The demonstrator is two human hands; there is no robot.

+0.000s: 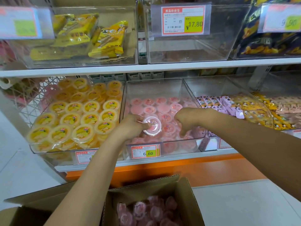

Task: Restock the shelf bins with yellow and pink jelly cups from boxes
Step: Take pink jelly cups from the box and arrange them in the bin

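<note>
Shelf bin (184, 144) half full; our left hand (132, 126) pinches a pink jelly cup (152, 126), likely light and slick, by its rim; right hand (187, 118) curled, hold unclear.

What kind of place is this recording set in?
Most likely a snack aisle in a shop. Clear shelf bins hold yellow cups and pink cups, a price tag hangs on a bin front, and an open box of stock sits below.

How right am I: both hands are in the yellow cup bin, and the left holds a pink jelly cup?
Wrong bin. The head view shows the left hand and right hand in the pink cup bin; the left does hold a pink jelly cup.
</note>
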